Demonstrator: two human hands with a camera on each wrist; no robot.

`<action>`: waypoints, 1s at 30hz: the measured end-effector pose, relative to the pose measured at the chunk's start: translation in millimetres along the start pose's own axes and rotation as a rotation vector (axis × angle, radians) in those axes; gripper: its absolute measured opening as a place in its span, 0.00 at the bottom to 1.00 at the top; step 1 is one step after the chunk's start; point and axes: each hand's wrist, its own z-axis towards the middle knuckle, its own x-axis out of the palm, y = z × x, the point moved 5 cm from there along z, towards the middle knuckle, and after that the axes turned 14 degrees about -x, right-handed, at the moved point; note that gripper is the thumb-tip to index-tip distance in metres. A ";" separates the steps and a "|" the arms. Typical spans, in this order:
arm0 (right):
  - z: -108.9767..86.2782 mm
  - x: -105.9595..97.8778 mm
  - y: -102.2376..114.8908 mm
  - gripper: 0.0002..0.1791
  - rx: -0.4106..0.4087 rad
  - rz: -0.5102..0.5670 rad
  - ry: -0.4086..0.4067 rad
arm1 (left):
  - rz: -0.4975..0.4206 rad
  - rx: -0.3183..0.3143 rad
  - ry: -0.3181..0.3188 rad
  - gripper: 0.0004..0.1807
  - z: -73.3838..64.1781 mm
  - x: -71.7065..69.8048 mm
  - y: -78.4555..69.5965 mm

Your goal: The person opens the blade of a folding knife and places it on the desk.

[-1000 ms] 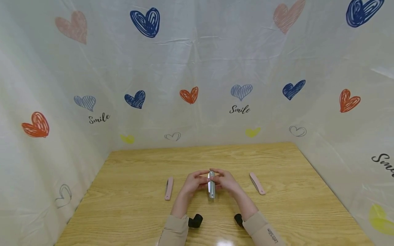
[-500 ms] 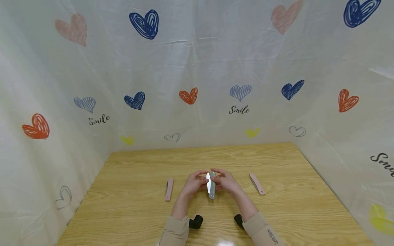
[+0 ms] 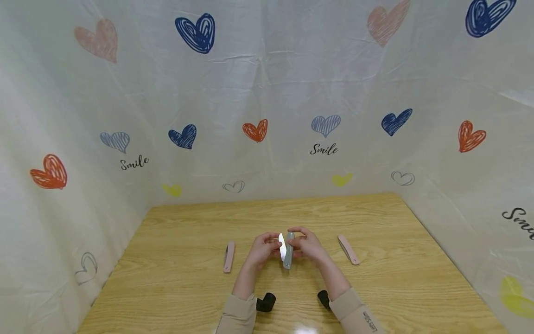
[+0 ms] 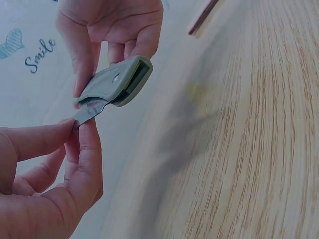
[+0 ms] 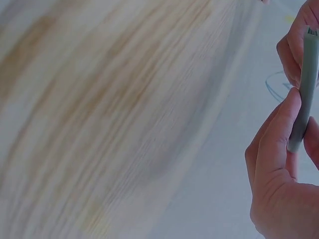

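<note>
Between my two hands is a folding knife with a grey-green handle (image 3: 289,253) and a shiny blade (image 3: 282,246) swung partly out to the left. My left hand (image 3: 262,248) pinches the blade between thumb and fingers; the left wrist view shows that pinch near the blade's tip (image 4: 85,115). The right hand (image 3: 308,245) grips the handle, thumb on one side and fingers on the other. In the right wrist view the handle (image 5: 308,84) stands nearly upright in the right hand (image 5: 279,174), the blade hidden behind it.
A folded pink knife (image 3: 229,256) lies on the wooden table (image 3: 187,287) left of my hands, a second pink folding knife (image 3: 348,249) to the right. Black wrist mounts (image 3: 266,302) show at the cuffs. A white curtain (image 3: 288,93) printed with hearts surrounds the table.
The blade has swung further out of the handle toward the left, drawn by the left hand. The right hand and the handle have shifted slightly right. The pink knives stay put.
</note>
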 end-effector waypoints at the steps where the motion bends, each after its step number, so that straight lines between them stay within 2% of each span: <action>1: 0.1 -0.8 -0.3 0.24 -0.002 0.004 -0.006 | -0.008 -0.005 -0.010 0.19 -0.1 -0.6 0.5; 15: 0.8 -9.1 -1.5 0.22 0.022 0.083 -0.045 | -0.048 -0.009 -0.141 0.16 -1.3 -10.2 -0.4; 22: 1.5 -11.9 -4.7 0.22 0.029 0.157 -0.092 | -0.055 0.000 -0.160 0.14 -5.6 -12.3 -5.7; 30: -1.1 -19.1 -4.4 0.22 0.021 0.206 -0.177 | -0.110 -0.029 -0.169 0.12 -8.5 -14.0 -6.3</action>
